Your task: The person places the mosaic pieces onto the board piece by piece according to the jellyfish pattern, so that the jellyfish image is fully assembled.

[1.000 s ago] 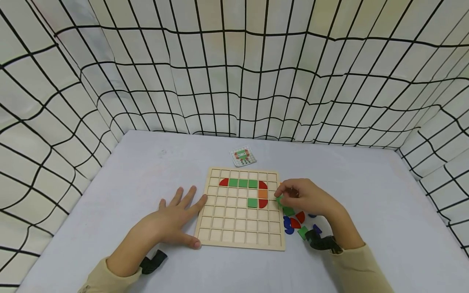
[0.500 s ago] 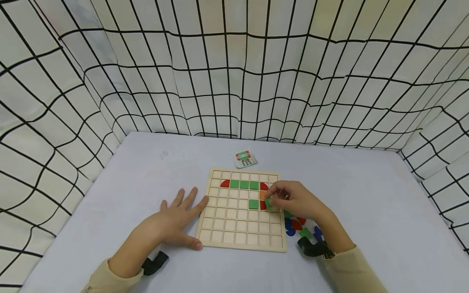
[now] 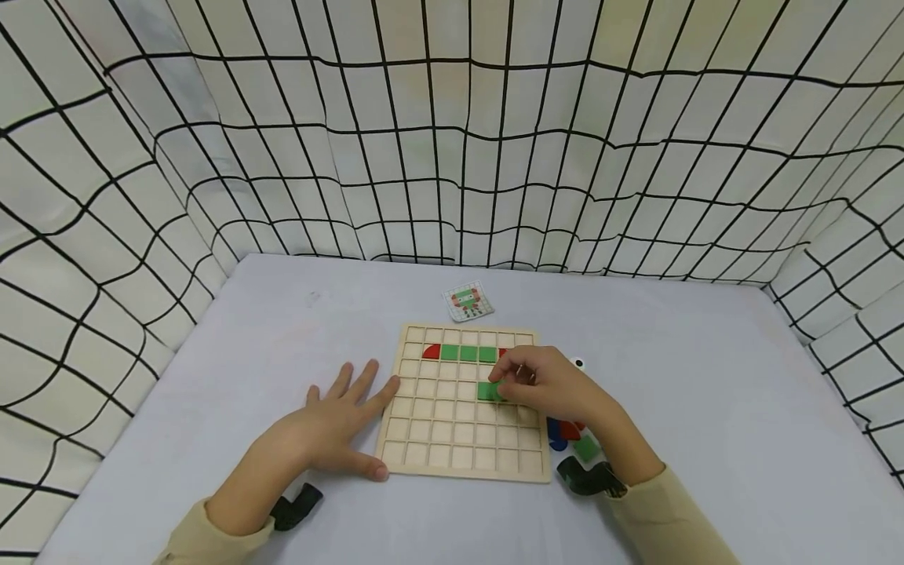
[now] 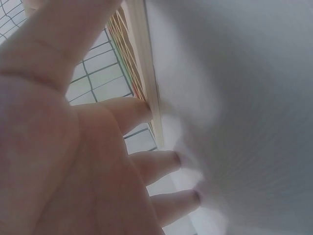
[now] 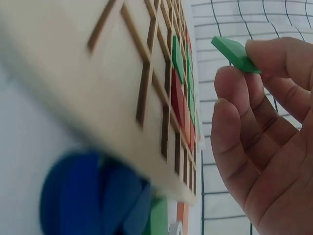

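Between thumb and fingertips, my right hand (image 3: 554, 384) pinches a green square tile (image 5: 236, 54). In the right wrist view the tile is tilted, raised above the wooden grid board (image 3: 439, 431). The head view has it overlapping a green square (image 3: 484, 391) set in the board. My left hand (image 3: 328, 428) lies with fingers spread at the board's left side, index fingertip and thumb tip at its edge. Near the top, a red rounded piece (image 3: 431, 352) and several green squares (image 3: 468, 354) form a row. My right hand partly hides the pieces at the row's right end.
Blue pieces (image 3: 555, 436), a red piece (image 3: 570, 431) and a green square (image 3: 586, 448) lie loose right of the board, partly behind my right arm. A white eye piece (image 3: 577, 362) shows beyond the hand. A pattern card (image 3: 468, 301) lies behind the board. Black netting surrounds the table.
My right hand has moved left from beside the board's right edge to over the board, carrying the green square tile. My left hand has stayed at the board's left edge.
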Tool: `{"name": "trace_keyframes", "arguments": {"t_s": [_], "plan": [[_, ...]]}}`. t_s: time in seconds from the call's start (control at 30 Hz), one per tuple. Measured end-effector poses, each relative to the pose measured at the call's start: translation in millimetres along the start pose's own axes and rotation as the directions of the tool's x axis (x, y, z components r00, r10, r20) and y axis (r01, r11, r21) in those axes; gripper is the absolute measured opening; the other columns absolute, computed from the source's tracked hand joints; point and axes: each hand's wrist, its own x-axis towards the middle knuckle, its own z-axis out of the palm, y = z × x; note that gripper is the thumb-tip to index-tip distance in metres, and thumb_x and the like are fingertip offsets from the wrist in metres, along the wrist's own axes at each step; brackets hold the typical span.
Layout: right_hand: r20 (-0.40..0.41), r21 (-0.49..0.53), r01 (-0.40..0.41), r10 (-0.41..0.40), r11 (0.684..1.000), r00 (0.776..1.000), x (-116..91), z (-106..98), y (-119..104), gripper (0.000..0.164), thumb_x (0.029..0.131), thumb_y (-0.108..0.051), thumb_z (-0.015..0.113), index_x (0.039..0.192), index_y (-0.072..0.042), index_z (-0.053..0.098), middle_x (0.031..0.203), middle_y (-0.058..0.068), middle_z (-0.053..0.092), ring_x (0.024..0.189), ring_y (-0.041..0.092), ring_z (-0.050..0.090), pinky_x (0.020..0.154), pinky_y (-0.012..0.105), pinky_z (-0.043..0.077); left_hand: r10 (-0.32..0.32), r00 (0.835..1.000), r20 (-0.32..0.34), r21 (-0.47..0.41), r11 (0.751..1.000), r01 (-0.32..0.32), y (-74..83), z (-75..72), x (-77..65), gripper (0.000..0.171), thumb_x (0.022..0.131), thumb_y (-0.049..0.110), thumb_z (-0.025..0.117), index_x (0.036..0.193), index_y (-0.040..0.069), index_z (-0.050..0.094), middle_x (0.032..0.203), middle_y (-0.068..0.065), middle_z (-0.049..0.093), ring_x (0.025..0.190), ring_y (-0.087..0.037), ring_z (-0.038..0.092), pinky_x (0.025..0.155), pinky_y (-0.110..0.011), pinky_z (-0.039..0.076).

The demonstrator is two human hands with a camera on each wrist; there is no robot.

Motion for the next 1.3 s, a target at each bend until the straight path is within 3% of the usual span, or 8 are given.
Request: {"name": "trace_keyframes", "arguments": {"t_s": [0.2,0.37,0.6,0.87,1.1,1.3], "plan": [[-0.001,0.029,-0.018,0.018,0.999,1.000,9.8,5.7,-6.2,0.011,0.093,-0.017,0.068,0.102,-0.022,0.071,0.084,-0.004,0.065,0.073,0.015,0.061,0.065,0.028,0.050,0.006,1.000,-0.008,-0.011,1.000,-0.006,-0.2,-0.9,-0.7,0.120,0.066,0.070,0.078,0.161,0.021,0.022,0.167,-0.020,0.004,0.149,-0.052,0.000,0.100,-0.084,0.012],[-0.016,-0.016,-0.052,0.052,0.999,0.999,18.0,10.2,-6.4,0.010,0.092,-0.020,0.069,0.098,-0.028,0.071,0.083,-0.007,0.066,0.073,0.014,0.061,0.067,0.030,0.051,0.004,1.000,-0.010,-0.010,1.000,-0.004,0.8,-1.2,-1.6,0.120,0.066,0.069,0.078,0.160,0.020,0.022,0.167,-0.020,0.004,0.149,-0.053,0.001,0.100,-0.084,0.012],[-0.027,-0.041,-0.070,0.069,0.997,0.997,36.7,16.1,-9.5,0.006,0.091,-0.019,0.072,0.095,-0.023,0.071,0.084,-0.007,0.065,0.070,0.013,0.060,0.062,0.030,0.052,0.005,1.000,-0.010,0.002,1.000,-0.005,-0.1,-1.1,-0.8,0.120,0.067,0.070,0.077,0.160,0.019,0.022,0.166,-0.021,0.005,0.149,-0.054,0.002,0.100,-0.084,0.012],[-0.014,-0.189,-0.135,0.134,0.973,0.991,46.5,23.0,-12.5,0.009,0.088,-0.020,0.077,0.088,-0.024,0.069,0.076,-0.010,0.062,0.073,0.011,0.057,0.069,0.031,0.048,0.002,1.000,-0.003,-0.010,1.000,-0.002,0.9,-1.5,-0.1,0.120,0.066,0.069,0.078,0.160,0.020,0.023,0.167,-0.021,0.004,0.149,-0.054,0.001,0.101,-0.084,0.011],[0.020,-0.315,-0.154,0.169,0.936,0.985,49.0,27.1,-16.3,0.013,0.087,-0.026,0.077,0.082,-0.026,0.065,0.071,-0.011,0.060,0.069,0.010,0.055,0.066,0.030,0.046,-0.004,1.000,-0.002,-0.001,1.000,0.004,1.4,-0.5,0.7,0.121,0.065,0.070,0.078,0.160,0.020,0.023,0.167,-0.020,0.004,0.149,-0.053,0.001,0.101,-0.084,0.012],[0.050,-0.335,-0.173,0.201,0.926,0.978,50.6,28.6,-19.9,0.015,0.086,-0.027,0.078,0.079,-0.027,0.065,0.072,-0.009,0.060,0.069,0.010,0.055,0.064,0.030,0.045,-0.006,1.000,-0.007,-0.005,1.000,0.006,2.1,-1.1,-0.1,0.121,0.065,0.069,0.079,0.160,0.020,0.024,0.166,-0.021,0.005,0.149,-0.054,0.001,0.101,-0.084,0.012]]}}
